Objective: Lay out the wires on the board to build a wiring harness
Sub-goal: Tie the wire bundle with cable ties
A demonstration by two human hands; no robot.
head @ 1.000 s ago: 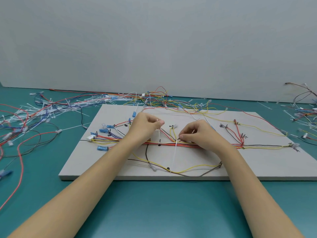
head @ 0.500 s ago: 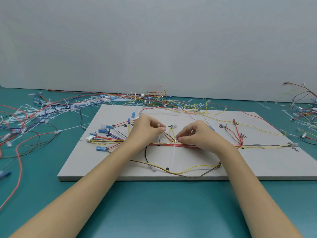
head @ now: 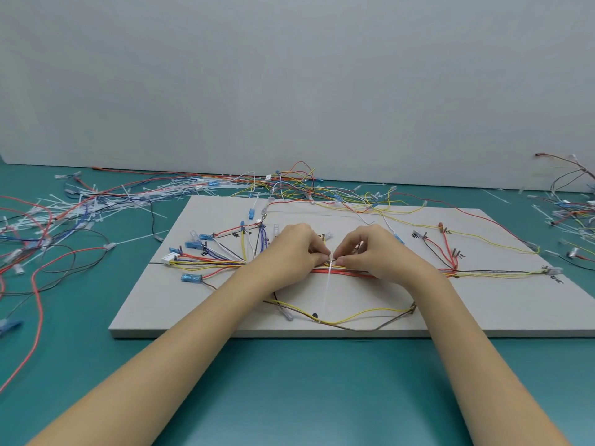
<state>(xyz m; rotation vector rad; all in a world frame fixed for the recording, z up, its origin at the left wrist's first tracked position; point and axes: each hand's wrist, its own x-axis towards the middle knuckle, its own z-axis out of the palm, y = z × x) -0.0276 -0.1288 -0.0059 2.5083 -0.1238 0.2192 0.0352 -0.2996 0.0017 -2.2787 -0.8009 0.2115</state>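
A grey board point(head: 483, 310) lies on the teal table with a wiring harness spread across it. The main bundle of red, orange and yellow wires point(head: 418, 273) runs left to right through the board's middle. My left hand point(head: 294, 249) and my right hand point(head: 375, 249) meet fingertip to fingertip over the bundle's centre. Both pinch a white cable tie point(head: 328, 284) that wraps the bundle, its tail running toward me. Branch wires with blue terminals point(head: 193, 244) and a white connector point(head: 169, 258) fan out at the left. A yellow and brown loop point(head: 360, 318) sags near the front edge.
A tangle of loose wires and white cable ties point(head: 96, 204) covers the table at the left and behind the board. More loose wires point(head: 570, 214) lie at the far right. A grey wall stands close behind. Bare teal table point(head: 306, 397) lies in front of the board.
My two hands have closed in on each other above the bundle, and the left hand has come down to the tie beside the right hand's fingertips.
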